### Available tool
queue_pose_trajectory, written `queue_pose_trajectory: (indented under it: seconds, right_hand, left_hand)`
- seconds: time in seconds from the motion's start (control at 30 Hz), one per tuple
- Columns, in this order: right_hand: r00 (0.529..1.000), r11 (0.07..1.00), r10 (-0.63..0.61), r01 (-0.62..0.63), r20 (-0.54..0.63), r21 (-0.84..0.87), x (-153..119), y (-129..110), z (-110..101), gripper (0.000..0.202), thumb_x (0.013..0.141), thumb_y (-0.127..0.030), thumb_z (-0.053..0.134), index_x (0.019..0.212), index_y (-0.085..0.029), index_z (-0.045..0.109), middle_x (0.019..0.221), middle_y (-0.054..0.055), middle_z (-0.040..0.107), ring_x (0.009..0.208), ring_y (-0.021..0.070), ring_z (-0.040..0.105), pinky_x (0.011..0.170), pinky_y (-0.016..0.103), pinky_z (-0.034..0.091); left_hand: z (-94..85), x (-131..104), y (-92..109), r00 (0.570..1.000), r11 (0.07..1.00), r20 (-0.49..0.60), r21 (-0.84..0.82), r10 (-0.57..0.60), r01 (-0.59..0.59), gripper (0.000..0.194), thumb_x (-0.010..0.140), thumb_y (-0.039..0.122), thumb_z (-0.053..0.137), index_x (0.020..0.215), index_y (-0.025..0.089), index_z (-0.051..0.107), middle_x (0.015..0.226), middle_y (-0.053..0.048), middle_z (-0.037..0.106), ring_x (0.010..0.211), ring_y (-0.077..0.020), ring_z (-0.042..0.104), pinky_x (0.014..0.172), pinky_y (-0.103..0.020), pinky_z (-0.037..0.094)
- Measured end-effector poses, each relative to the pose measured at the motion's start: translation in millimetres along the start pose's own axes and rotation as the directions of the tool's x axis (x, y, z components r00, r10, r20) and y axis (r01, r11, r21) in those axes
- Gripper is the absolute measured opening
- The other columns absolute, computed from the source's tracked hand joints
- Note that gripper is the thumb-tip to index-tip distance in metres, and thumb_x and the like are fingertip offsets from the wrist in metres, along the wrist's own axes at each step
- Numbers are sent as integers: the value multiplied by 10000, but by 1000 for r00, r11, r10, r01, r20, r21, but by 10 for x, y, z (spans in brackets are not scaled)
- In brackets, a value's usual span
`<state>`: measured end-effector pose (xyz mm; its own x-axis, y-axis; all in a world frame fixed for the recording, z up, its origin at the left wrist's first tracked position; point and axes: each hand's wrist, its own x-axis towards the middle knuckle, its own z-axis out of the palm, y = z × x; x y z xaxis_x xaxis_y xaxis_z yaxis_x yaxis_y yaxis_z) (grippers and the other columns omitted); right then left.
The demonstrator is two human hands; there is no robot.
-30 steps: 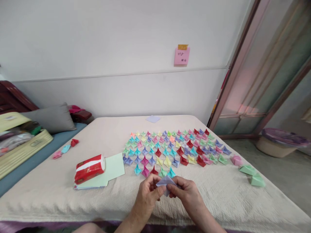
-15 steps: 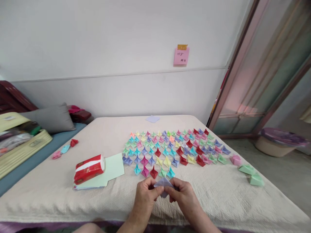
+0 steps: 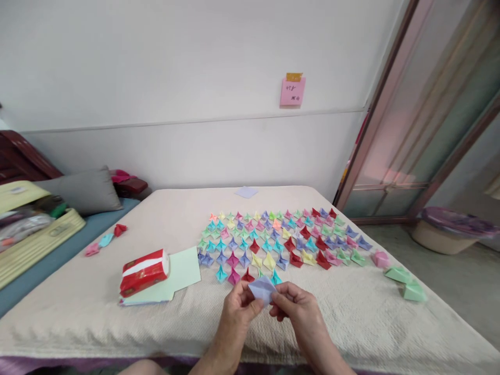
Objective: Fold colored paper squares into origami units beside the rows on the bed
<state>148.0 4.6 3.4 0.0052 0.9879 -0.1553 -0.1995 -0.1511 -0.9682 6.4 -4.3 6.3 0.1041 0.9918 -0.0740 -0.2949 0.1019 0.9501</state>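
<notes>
The left hand is closed on the left part of a folded lavender paper, with its thumb on the near edge; the right hand pinches the same paper at its right corner between thumb and fingers. The paper is held up above the near part of the cloth-covered surface, just on the near side of the lowest row of small folded pieces, and it shows as a rough diamond. Farther out, from left to right, a pale yellow case with mixed contents lies open beside a gray pillow. On the cloth near its left edge are three crumpled-looking pieces: pink, light blue and red. Next comes a red and white packet, resting on light green sheets. Rows of small folded paper pieces in many colors spread across the middle and toward the right. Beyond them, near the far edge, lies a flat lavender sheet, and above, a pink note is taped to the white wall. Near the right edge of the cloth are a larger pink piece and two larger green pieces. At far right, a tub with a purple covering stands on the floor.
</notes>
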Motion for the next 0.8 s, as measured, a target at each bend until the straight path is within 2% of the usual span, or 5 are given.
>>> queue_pose_trajectory:
  seconds: [0.3, 0.4, 0.53, 0.7, 0.8]
  right_hand:
    - [988, 990, -139, 138, 61, 17, -117, -95, 5, 105, 681, -231, 695, 773, -184, 672, 679, 18, 674, 628, 174, 609, 595, 273, 447]
    - [974, 976, -219, 219, 59, -2, -64, -74, -91, 309, 675, -135, 627, 964, -228, 686, 946, 50, 698, 910, 230, 632, 786, 331, 470]
    - [944, 952, -248, 280, 219, -127, -4, -60, -154, 480, 618, -57, 638, 1031, -290, 711, 1350, 60, 548, 1302, 284, 421, 1020, 422, 353]
    - [933, 964, -186, 234, 307, -126, -53, -155, -103, 53, 684, -180, 732, 672, -230, 717, 1226, 69, 624, 1149, 298, 553, 976, 422, 380]
    - [944, 980, -146, 180, 297, -89, -52, -172, -84, 77, 715, -287, 717, 702, -212, 715, 963, 55, 682, 872, 236, 625, 807, 353, 458]
  left_hand:
    - [-80, 19, -2, 996, 982, -59, -185, -60, 48, 194, 795, 156, 588, 984, 161, 630, 881, -47, 669, 743, -131, 563, 658, -241, 423]
    - [-111, 47, 33, 990, 949, 25, -281, -142, 143, 235, 749, 140, 627, 984, 150, 632, 887, -46, 645, 685, -109, 553, 600, -220, 416]
    - [-105, 31, 33, 954, 889, 182, -355, -237, 289, 380, 682, 93, 632, 1054, 170, 618, 709, 15, 563, 562, -93, 520, 510, -205, 379]
    - [-98, 3, 36, 904, 865, 295, -309, -308, 396, 377, 665, 110, 621, 1033, 183, 649, 683, 18, 547, 496, -78, 457, 475, -202, 359]
    - [-98, 2, 76, 923, 928, 228, -139, -311, 347, 197, 731, 243, 679, 908, 160, 696, 695, 1, 563, 568, -94, 490, 533, -209, 381]
